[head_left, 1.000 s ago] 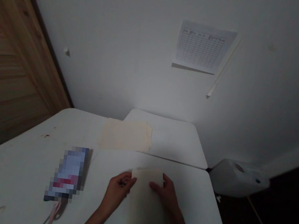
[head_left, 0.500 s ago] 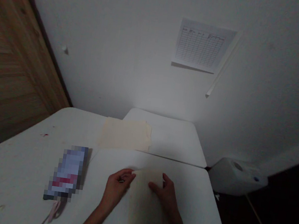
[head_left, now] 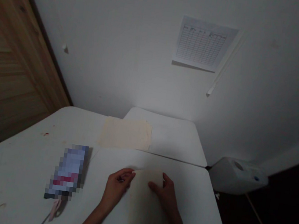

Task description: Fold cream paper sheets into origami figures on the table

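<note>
A thin, pale cream sheet (head_left: 144,204), like paper or fine cloth, hangs or lies in front of me at the near part of the table. My left hand (head_left: 119,185) pinches its upper left corner between thumb and fingertips. At the upper right edge, my right hand (head_left: 164,192) grips it with the thumb on the near face and the fingers behind. The sheet's lower end runs towards the bottom of the view and looks uneven. Farther back, a second cream sheet (head_left: 125,134) lies flat across the seam between tables.
On the white table (head_left: 19,168) at left lies a blurred-out flat object (head_left: 67,171) with a pink strap and cord. A printed form (head_left: 200,43) hangs on the wall. Beyond the right edge, a whitish plastic canister (head_left: 237,176) stands low down. A wooden door (head_left: 13,52) is at far left.
Both hands keep the same hold on the sheet and have hardly moved. The picture is slightly darker, and the view has shifted a little.
</note>
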Action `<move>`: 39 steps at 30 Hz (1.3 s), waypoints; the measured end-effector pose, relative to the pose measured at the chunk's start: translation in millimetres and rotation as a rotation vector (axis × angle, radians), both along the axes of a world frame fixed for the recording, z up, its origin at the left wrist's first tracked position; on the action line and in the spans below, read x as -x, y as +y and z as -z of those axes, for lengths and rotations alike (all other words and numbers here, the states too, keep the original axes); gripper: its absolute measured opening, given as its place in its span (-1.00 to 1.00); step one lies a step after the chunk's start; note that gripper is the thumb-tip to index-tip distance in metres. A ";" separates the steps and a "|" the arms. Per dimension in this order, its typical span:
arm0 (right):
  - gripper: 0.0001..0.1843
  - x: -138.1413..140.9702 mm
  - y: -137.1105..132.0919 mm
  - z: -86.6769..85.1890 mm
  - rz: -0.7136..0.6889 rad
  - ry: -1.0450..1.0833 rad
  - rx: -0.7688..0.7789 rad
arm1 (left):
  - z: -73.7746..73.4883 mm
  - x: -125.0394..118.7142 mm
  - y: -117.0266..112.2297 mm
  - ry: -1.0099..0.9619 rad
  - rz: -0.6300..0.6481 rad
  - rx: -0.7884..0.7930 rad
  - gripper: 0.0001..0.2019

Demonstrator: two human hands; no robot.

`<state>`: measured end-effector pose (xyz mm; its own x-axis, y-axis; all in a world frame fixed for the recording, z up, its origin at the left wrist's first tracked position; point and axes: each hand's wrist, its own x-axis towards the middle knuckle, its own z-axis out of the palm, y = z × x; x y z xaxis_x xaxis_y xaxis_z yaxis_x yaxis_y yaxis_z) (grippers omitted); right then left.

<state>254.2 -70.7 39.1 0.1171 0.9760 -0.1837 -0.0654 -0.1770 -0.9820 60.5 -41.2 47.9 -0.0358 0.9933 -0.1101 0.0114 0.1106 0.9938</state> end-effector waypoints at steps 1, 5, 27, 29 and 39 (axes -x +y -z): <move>-0.35 -0.1 0.2 0.4 -0.002 -0.003 0.000 | -0.1 0.0 -0.1 0.002 -0.001 -0.002 -0.53; -0.31 -0.8 1.0 2.3 0.012 -0.026 0.027 | -1.9 -0.5 -1.1 0.000 -0.011 0.002 -0.53; -0.32 0.8 -0.3 -4.1 0.010 -0.003 0.018 | -3.1 0.8 -0.9 0.028 0.008 -0.005 -0.53; -0.31 1.0 -0.7 -5.4 0.019 -0.013 0.031 | -2.7 1.3 -0.9 0.030 0.010 0.000 -0.53; -0.32 1.2 -1.7 -6.8 0.036 -0.021 0.034 | 7.1 3.3 0.3 0.001 0.036 0.005 -0.59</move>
<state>253.0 -72.4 45.9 0.1560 0.9644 -0.2135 -0.0512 -0.2079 -0.9768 57.3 -40.9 40.8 0.0000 0.9933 -0.1153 0.0162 0.1153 0.9932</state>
